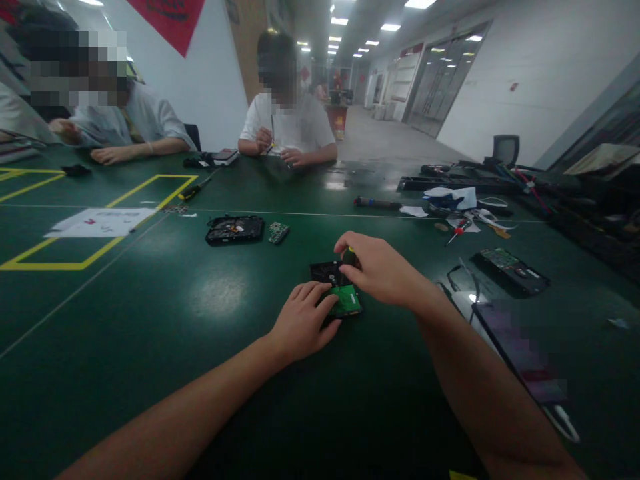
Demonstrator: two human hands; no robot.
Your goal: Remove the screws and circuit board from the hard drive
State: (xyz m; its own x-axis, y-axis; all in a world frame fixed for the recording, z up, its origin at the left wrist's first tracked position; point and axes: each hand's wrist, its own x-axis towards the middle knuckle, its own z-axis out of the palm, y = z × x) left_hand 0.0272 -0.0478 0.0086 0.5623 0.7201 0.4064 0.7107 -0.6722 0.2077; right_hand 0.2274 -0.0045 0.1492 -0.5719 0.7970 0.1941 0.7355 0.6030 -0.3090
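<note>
In the middle of the green table lies a hard drive (326, 272), its black casing at the back and a green circuit board (349, 303) at the near end. My left hand (303, 321) grips the drive from the left, fingers over the board and thumb at the near edge. Above the drive, my right hand (380, 270) is closed around the dark and yellow handle of a screwdriver (349, 256). The handle points up. I cannot clearly make out where its tip meets the drive.
Beyond my hands are an opened hard drive (235, 229) and a small circuit board (279, 233). Another drive (513, 271) and a phone-like device (520, 350) lie right. A screwdriver (195, 189) rests near yellow tape. Two people (290, 127) sit across the table.
</note>
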